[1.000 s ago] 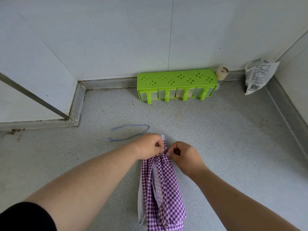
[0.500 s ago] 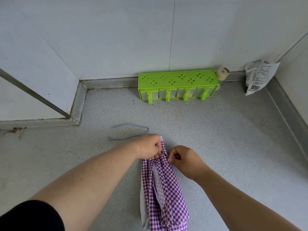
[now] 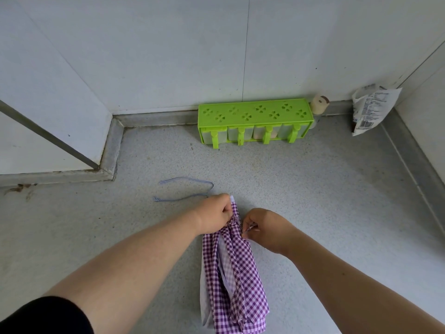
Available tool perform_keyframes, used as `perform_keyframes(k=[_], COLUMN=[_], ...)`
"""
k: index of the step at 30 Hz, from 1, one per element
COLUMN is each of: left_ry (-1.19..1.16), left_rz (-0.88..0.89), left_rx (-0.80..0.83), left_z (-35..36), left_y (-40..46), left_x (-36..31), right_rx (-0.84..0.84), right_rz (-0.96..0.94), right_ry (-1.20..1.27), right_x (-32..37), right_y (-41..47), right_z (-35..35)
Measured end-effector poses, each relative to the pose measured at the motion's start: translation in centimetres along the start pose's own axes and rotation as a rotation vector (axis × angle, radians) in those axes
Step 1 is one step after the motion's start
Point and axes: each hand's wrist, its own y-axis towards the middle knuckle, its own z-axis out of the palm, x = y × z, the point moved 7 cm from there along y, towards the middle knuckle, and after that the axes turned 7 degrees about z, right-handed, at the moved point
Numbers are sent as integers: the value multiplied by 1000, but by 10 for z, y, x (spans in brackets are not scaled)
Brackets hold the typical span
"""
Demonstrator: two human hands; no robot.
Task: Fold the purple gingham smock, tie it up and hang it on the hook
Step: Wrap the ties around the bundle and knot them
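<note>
The purple gingham smock (image 3: 234, 283) lies folded into a long narrow bundle on the speckled grey counter (image 3: 313, 201), its far end gathered tight. My left hand (image 3: 215, 215) is closed around that gathered end from the left. My right hand (image 3: 263, 229) pinches a thin tie end right beside the gathered end. A loose pale purple string (image 3: 192, 188) curls on the counter to the left of my left hand. No hook is in view.
A bright green rack with several small containers (image 3: 255, 121) stands against the back wall, a small capped bottle (image 3: 319, 104) beside it. A crumpled printed bag (image 3: 372, 107) leans in the right corner. White walls close off the back and left.
My right hand has drawn slightly down and to the right of the gathered end, pulling a thin tie end. My left hand keeps its grip in place.
</note>
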Motion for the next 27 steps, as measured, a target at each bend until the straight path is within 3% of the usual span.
perform_keyframes(k=[5, 10, 13, 16, 22, 27], left_ry=[-75, -103, -201, -372, -1052, -1218], left_rz=[30, -187, -353, -385, -473, -357], left_rx=[-78, -348, -218, -158, -248, -224], left_z=[-12, -37, -26, -15, 10, 14], left_y=[-9, -18, -23, -25, -22, -26], left_x=[-2, 34, 58, 64, 68, 61], right_rx=[-114, -288, -292, -200, -74, -80], right_rz=[170, 145, 8, 4, 57, 70], right_ry=[332, 172, 43, -3, -139, -45], right_x=[-16, 4, 35, 58, 68, 66], right_y=[0, 12, 23, 34, 41, 36], right_z=[-11, -33, -28, -12, 13, 13])
